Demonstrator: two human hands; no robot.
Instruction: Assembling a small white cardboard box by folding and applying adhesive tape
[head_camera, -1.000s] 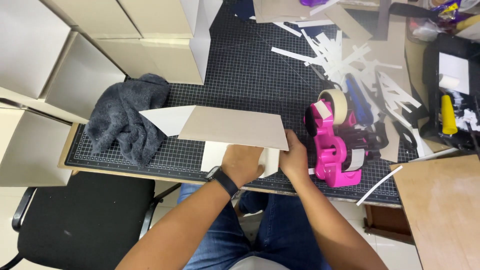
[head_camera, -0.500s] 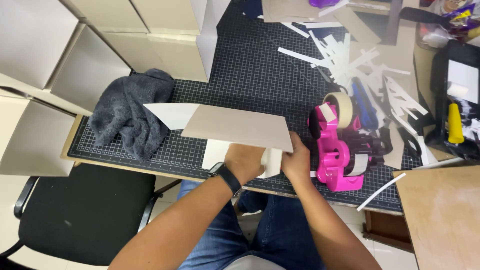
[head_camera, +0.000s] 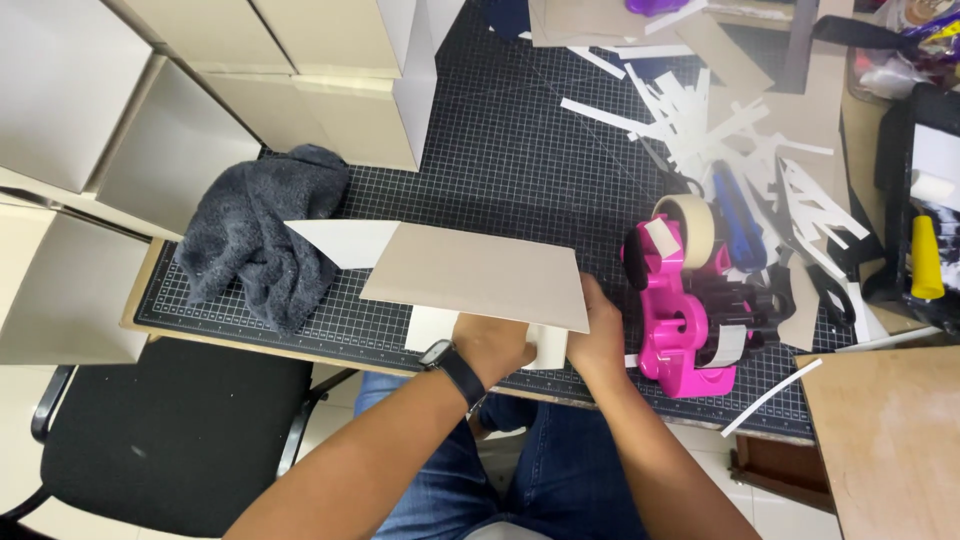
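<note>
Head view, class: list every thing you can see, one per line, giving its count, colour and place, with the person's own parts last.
cardboard sheet: one, beige, mat centre, held at its near edge
cutting mat: one, black gridded, covering the desk
cloth: one, dark grey, crumpled on the mat's left
tape dispenser: one, pink, right of the sheet
tape roll: one, tan, on the dispenser
paper strips: many, white, scattered at upper right
boxes: several, pale cream, upper left
chair: one, black, lower left
watch: one, black, left wrist
left hand: under the sheet's near edge
right hand: gripping the sheet's near right corner
</note>
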